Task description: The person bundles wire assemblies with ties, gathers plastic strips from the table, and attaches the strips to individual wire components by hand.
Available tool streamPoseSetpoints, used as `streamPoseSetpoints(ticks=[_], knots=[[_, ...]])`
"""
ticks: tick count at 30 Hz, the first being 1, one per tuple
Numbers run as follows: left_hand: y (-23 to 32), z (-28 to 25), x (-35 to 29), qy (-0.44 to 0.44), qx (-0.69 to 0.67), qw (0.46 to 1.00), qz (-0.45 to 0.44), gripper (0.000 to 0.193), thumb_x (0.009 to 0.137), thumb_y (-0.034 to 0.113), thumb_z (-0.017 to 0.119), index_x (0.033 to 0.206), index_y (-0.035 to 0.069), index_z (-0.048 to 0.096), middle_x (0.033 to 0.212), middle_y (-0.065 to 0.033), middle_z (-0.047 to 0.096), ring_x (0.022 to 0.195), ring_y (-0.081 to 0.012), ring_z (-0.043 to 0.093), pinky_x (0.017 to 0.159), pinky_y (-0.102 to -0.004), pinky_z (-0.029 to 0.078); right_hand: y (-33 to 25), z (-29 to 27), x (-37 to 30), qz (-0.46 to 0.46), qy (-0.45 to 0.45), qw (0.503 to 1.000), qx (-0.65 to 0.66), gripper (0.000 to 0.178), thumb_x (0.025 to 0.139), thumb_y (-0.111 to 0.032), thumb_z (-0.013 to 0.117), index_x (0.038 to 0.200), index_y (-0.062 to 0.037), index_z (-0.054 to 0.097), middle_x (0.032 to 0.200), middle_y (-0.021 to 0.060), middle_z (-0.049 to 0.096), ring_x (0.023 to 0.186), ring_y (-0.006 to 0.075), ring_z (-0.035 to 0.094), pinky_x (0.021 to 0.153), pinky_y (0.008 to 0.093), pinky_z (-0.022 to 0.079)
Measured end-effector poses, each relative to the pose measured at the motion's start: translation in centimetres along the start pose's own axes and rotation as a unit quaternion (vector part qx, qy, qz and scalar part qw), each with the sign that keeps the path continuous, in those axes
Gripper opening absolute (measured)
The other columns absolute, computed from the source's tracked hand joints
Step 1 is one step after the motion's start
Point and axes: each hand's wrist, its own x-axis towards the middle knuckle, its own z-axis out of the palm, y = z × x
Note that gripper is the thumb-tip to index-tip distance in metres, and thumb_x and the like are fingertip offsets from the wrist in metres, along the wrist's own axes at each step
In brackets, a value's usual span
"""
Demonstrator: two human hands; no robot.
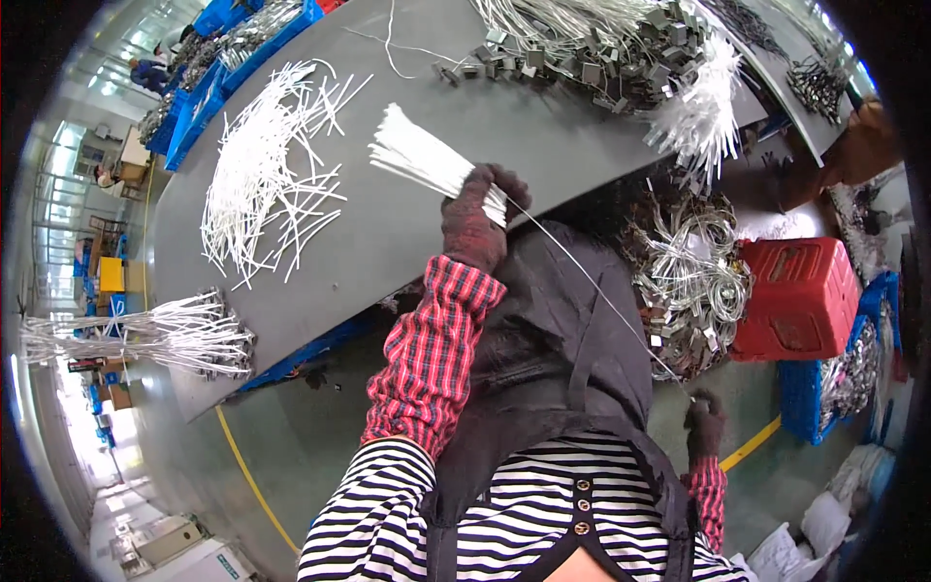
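My left hand (482,209), in a dark worn glove, is closed round a bundle of thin white tubes (422,155) just over the grey table's near edge. A thin pale wire (609,299) runs taut from my left hand down to the right. My right hand (705,422), gloved too and low at the right side, is closed on the wire's far end. Left of the bundle, a loose heap of similar white tubes (262,175) lies on the grey table (388,252).
Wires with metal blocks (582,58) are piled at the table's back. A bundle of white wires (184,335) lies over its left end. Right of me are a tangle of wires (689,272), a red plastic crate (795,299) and a blue crate (803,403).
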Motion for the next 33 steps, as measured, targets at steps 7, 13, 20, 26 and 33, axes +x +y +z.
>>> streamPoseSetpoints(ticks=[7,13,20,26,33], knots=[[-5.5,0.8,-3.2,-0.132,0.162,0.977,-0.038,0.028,0.098,0.026,0.063,0.087,0.001,0.069,0.086,-0.0070,0.070,0.083,-0.0177,0.065,0.079,-0.0328,0.052,-15.2,22.8,2.4,-0.240,-0.226,0.943,-0.053,0.042,0.090,-0.004,0.065,0.132,-0.0012,0.058,0.121,0.0101,0.066,0.112,0.0197,0.062,0.095,0.0340,0.051],[-2.1,0.9,-4.4,-0.016,0.165,0.986,-0.021,0.022,0.091,0.022,0.071,0.096,0.001,0.070,0.090,-0.0056,0.069,0.082,-0.0154,0.064,0.074,-0.0307,0.052,-22.4,30.8,0.9,-0.518,-0.210,0.820,-0.124,0.043,0.086,-0.004,0.068,0.128,-0.0020,0.059,0.122,0.0178,0.065,0.114,0.0301,0.064,0.097,0.0377,0.051],[-0.6,2.5,-5.1,-0.020,0.134,0.988,-0.072,0.019,0.089,0.018,0.074,0.098,0.002,0.070,0.089,-0.0042,0.068,0.081,-0.0150,0.064,0.072,-0.0310,0.052,-21.0,32.0,1.5,-0.557,-0.168,0.802,-0.132,0.051,0.083,-0.001,0.073,0.131,-0.0025,0.057,0.124,0.0185,0.064,0.114,0.0320,0.063,0.097,0.0387,0.052],[-0.1,2.4,-4.6,-0.033,0.063,0.997,-0.043,0.017,0.092,0.016,0.068,0.096,-0.001,0.068,0.089,-0.0076,0.069,0.085,-0.0187,0.067,0.077,-0.0341,0.056,-21.2,31.9,0.9,-0.494,-0.187,0.836,-0.149,0.050,0.086,-0.002,0.071,0.134,-0.0029,0.055,0.125,0.0186,0.064,0.112,0.0292,0.065,0.092,0.0400,0.054],[0.7,1.3,-4.1,-0.014,0.124,0.990,-0.072,0.015,0.095,0.014,0.064,0.097,0.000,0.067,0.091,-0.0081,0.069,0.084,-0.0207,0.067,0.077,-0.0346,0.056,-24.9,32.6,-1.6,-0.518,-0.264,0.805,-0.117,0.053,0.083,0.002,0.070,0.134,-0.0035,0.056,0.124,0.0178,0.064,0.113,0.0295,0.064,0.095,0.0376,0.052]])
